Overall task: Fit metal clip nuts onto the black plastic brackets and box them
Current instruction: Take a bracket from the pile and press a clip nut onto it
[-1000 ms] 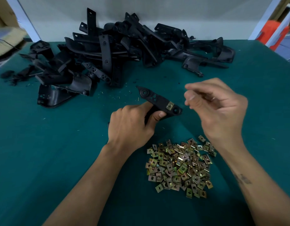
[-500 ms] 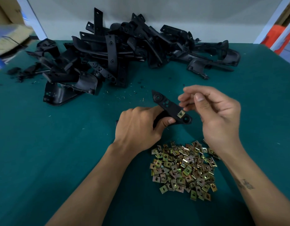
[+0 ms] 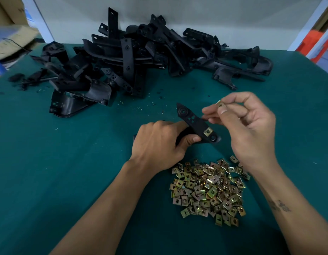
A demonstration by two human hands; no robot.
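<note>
One clip nut (image 3: pixel 207 131) already sits on the black bracket (image 3: pixel 195 125), near its lower end, so the step in hand looks like the fitting of a second nut on the same piece. The left hand (image 3: pixel 157 146) grips the bracket from below, fingers curled round its hidden part and the thumb pressed against its edge, and holds it just above the bench (image 3: pixel 58 162). The right hand (image 3: pixel 248 126) is raised beside the upper half of the bracket; thumb and forefinger pinch a second clip nut (image 3: pixel 220 103), while two straight fingers reach toward the small holes in the middle of the bracket. Under the right wrist lies the heap of loose nuts (image 3: pixel 209 190), and beyond both hands is the pile of brackets (image 3: pixel 141 57) still waiting.

The next move probably calls for turning the pinched nut so its open side meets the bracket edge, then sliding it until its hole matches a hole in the plastic.

Compared with half a second earlier, the right hand has lifted away from the fitted nut, and the nut between its fingertips now shows clearly. The left grip is unchanged.
</note>
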